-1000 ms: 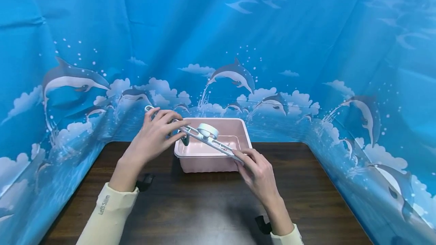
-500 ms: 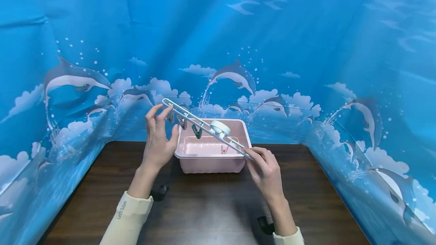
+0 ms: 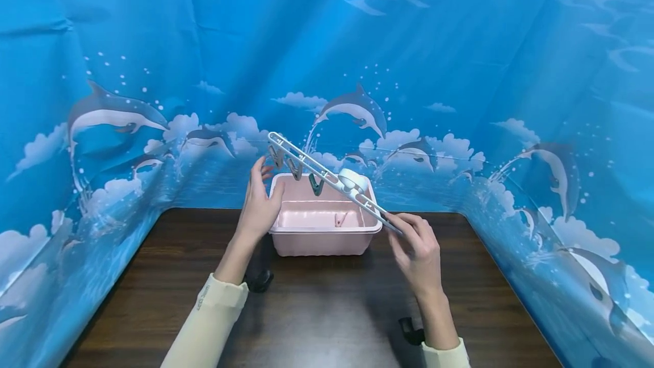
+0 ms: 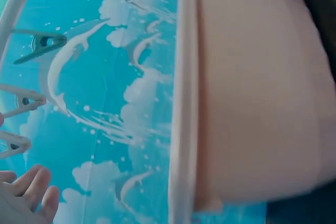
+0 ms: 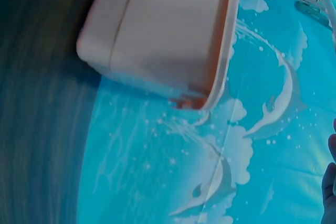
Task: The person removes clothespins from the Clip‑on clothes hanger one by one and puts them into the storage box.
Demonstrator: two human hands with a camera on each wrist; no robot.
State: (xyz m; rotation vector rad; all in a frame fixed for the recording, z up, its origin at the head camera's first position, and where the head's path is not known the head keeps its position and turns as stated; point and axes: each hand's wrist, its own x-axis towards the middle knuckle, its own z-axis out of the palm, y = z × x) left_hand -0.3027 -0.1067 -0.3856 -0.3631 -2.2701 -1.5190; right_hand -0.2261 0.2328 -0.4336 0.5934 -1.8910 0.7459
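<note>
A white clip hanger [image 3: 329,176], a long slotted bar with a round white piece at its middle, slants above the pink basin [image 3: 322,243]. My right hand [image 3: 418,251] pinches its lower right end. From the raised left half hang a green clothespin [image 3: 316,185] and two greyish clothespins [image 3: 294,169]; they also show at the left of the left wrist view, the green clothespin [image 4: 42,45] uppermost. Just below the bar's upper end, my left hand [image 3: 260,209] is spread with nothing in it, beside the basin's left rim. A small pink clothespin [image 3: 340,220] lies inside the basin.
The basin stands on a dark wooden table [image 3: 327,311], towards its back edge. A blue curtain [image 3: 327,61] printed with dolphins surrounds the table behind and at both sides. Black straps [image 3: 259,281] sit at both wrists.
My left hand has come off the hanger's left end and moved right and slightly down. The hanger has shifted right with my right hand, its left end rising.
</note>
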